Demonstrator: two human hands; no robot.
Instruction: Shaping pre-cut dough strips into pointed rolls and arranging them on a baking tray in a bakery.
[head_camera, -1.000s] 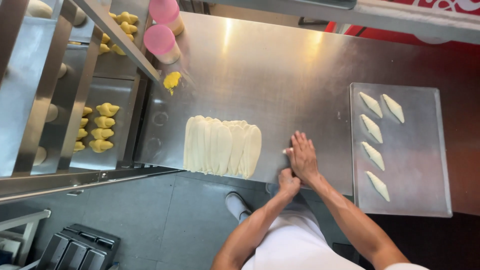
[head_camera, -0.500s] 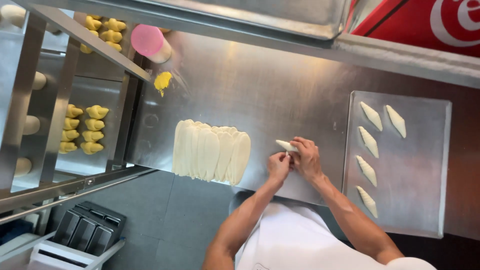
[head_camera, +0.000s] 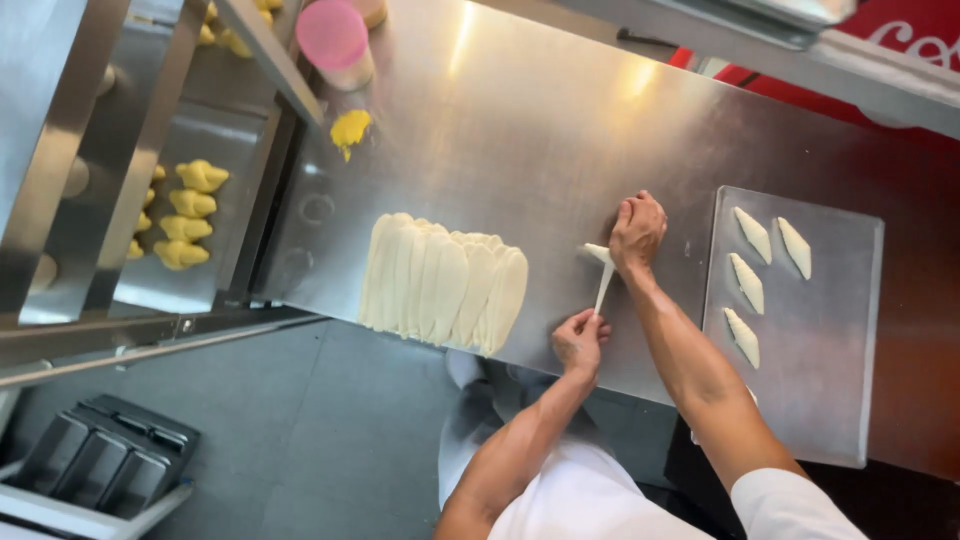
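Two hands stretched one thin strip of dough over a steel table. Left of the grip lay a row of pale dough strips. The left hand pinched the narrow end shut; the right hand closed on the wide end. Half a second before, both hands sat together. Right of the grip, a flat metal tray held smooth pointed rolls.
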